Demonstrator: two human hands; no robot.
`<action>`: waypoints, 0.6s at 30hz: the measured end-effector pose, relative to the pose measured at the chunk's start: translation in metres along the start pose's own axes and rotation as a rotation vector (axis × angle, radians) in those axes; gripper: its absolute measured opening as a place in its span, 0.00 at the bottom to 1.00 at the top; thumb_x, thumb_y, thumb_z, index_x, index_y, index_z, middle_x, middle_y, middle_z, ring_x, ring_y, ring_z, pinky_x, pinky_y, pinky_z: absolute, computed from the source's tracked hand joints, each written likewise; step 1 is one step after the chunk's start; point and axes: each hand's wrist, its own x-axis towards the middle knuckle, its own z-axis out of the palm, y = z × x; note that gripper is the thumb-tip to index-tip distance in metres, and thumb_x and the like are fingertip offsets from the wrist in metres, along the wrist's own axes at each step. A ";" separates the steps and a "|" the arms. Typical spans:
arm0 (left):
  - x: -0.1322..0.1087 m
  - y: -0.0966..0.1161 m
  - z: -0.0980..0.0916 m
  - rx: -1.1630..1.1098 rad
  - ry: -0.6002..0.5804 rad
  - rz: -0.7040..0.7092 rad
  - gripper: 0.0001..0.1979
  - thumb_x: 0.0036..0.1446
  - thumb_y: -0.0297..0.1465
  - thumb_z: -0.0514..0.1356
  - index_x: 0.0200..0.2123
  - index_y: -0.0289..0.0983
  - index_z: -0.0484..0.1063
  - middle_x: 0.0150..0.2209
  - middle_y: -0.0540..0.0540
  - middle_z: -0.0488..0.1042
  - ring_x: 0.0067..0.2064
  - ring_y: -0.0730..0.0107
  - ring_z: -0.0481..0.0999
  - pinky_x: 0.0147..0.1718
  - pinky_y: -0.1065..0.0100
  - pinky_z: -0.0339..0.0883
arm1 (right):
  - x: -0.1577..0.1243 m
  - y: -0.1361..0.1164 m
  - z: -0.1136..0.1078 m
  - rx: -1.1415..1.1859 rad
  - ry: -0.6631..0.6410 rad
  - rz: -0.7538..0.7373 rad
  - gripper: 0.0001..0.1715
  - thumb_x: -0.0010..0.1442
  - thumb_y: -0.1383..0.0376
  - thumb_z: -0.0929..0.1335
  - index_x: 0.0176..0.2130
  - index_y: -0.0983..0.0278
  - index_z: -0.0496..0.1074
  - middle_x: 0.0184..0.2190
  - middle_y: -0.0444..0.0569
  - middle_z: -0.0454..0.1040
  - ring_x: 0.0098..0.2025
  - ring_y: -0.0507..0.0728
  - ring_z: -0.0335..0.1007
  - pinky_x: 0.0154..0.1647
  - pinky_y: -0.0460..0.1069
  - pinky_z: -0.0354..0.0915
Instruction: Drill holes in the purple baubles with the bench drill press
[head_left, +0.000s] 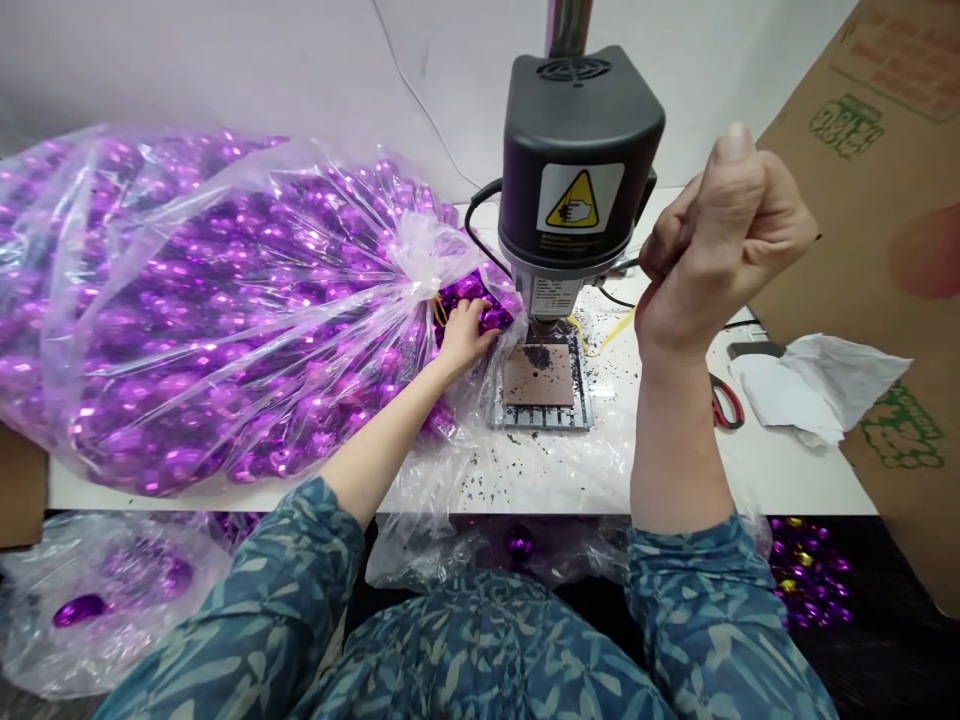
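Observation:
My left hand [466, 338] lies on shiny purple balls [491, 316] at the mouth of a big clear plastic bag [225, 310]. Its thumb is apart from the fingers, and its fingertips rest among the balls. My right hand [720, 235] is closed in a fist, raised beside a dark bench drill press [581, 160]. A thin lever [624, 266] runs from the machine's side into that fist; its end is hidden. Under the drill head, a brown board [541, 380] with a small hole and dark shavings sits on the slotted metal base [525, 418].
Red-handled scissors [727, 402] and crumpled white paper [817, 385] lie at right on the white table [525, 480]. A cardboard box [862, 300] stands beyond them. Loose plastic film [435, 490] hangs over the front edge, with a purple ball [520, 543] below.

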 end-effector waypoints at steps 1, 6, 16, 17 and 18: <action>-0.005 0.002 -0.005 -0.116 -0.021 -0.026 0.20 0.53 0.29 0.71 0.49 0.39 0.75 0.43 0.43 0.76 0.49 0.52 0.77 0.54 0.51 0.71 | -0.001 0.000 0.000 -0.008 -0.002 0.006 0.37 0.59 0.36 0.63 0.21 0.60 0.48 0.14 0.37 0.49 0.15 0.44 0.44 0.18 0.48 0.45; -0.038 0.015 -0.023 -0.666 -0.274 -0.194 0.21 0.65 0.41 0.63 0.58 0.43 0.71 0.48 0.40 0.81 0.44 0.61 0.82 0.43 0.56 0.79 | -0.002 0.005 -0.002 -0.071 -0.038 0.046 0.37 0.59 0.33 0.60 0.23 0.59 0.46 0.15 0.38 0.48 0.18 0.46 0.45 0.22 0.49 0.51; -0.065 0.025 0.005 -0.667 -0.270 -0.219 0.27 0.60 0.39 0.69 0.59 0.38 0.69 0.51 0.38 0.80 0.49 0.61 0.81 0.45 0.59 0.79 | -0.002 -0.003 0.001 -0.071 -0.010 -0.027 0.38 0.60 0.34 0.58 0.21 0.60 0.45 0.13 0.38 0.49 0.15 0.46 0.43 0.19 0.49 0.48; -0.065 0.024 0.009 -0.642 -0.254 -0.211 0.27 0.60 0.39 0.69 0.59 0.38 0.69 0.50 0.39 0.80 0.48 0.61 0.81 0.44 0.61 0.78 | -0.002 -0.003 0.001 -0.065 -0.011 -0.029 0.38 0.60 0.34 0.59 0.21 0.60 0.45 0.13 0.38 0.49 0.15 0.46 0.43 0.19 0.49 0.48; -0.065 0.024 0.012 -0.622 -0.240 -0.208 0.26 0.60 0.38 0.69 0.59 0.37 0.69 0.50 0.39 0.80 0.47 0.62 0.81 0.43 0.62 0.78 | -0.002 -0.004 0.001 -0.049 -0.015 -0.029 0.38 0.60 0.34 0.59 0.21 0.60 0.46 0.13 0.38 0.50 0.15 0.46 0.43 0.19 0.49 0.48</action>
